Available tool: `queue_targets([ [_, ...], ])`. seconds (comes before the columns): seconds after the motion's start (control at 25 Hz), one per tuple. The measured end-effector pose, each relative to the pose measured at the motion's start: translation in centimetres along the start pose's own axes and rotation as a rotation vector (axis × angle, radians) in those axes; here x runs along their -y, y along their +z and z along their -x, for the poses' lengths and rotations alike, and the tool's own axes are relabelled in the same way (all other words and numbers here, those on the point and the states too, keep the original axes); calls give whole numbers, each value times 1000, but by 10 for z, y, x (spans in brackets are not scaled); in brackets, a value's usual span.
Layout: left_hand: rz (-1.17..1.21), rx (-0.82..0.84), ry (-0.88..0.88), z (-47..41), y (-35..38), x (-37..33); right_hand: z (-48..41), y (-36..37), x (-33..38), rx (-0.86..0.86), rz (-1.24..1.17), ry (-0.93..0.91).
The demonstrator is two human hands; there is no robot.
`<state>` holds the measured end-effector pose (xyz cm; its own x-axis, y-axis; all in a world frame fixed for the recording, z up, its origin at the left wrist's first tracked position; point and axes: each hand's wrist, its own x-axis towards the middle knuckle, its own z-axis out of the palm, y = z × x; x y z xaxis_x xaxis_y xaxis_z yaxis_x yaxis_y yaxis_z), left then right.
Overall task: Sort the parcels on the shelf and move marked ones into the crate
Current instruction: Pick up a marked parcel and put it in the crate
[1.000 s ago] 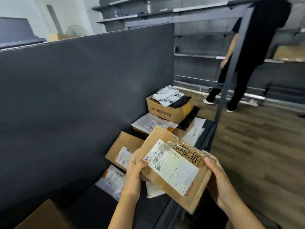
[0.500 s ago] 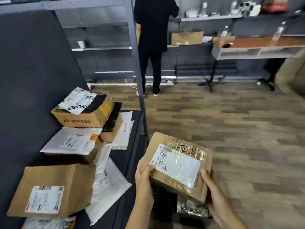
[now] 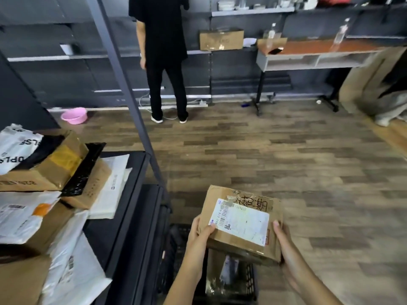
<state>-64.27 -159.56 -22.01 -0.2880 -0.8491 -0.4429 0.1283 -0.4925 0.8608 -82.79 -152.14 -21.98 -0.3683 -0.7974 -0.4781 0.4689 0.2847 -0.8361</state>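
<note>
Both hands, left point(image 3: 199, 236) and right point(image 3: 286, 252), grip marked box point(image 3: 240, 223) above crate point(image 3: 176, 256); lower it flat, release inside walls.

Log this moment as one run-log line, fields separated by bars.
step: marked parcel to crate | hands: left hand and right hand hold cardboard parcel | position: above black crate | released: no
</note>
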Motion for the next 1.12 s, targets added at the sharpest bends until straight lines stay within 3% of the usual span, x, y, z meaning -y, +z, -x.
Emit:
queue_targets([
  [0.16, -104, 62, -63, -45, -2, 21, -49, -20, -11, -50, 56, 29],
  [0.36, -44, 102, -231, -121, -31, 91, -124, -36, -77, -123, 114, 160],
  [0.48, -46, 83, -284, -168, -54, 157, -187, -47, -146, -256, 292, 167],
  [0.72, -214, -36, -409, -267, -104, 318, -298, -95, -315, -292, 385, 461],
  [0.96, -419, -85, -400, -335, -111, 412, -379, -126, -395, -303, 458, 519],
  [1.12, -456, -89, -373, -367, -107, 429, -407, -131, -408, -290, 582, 403],
])
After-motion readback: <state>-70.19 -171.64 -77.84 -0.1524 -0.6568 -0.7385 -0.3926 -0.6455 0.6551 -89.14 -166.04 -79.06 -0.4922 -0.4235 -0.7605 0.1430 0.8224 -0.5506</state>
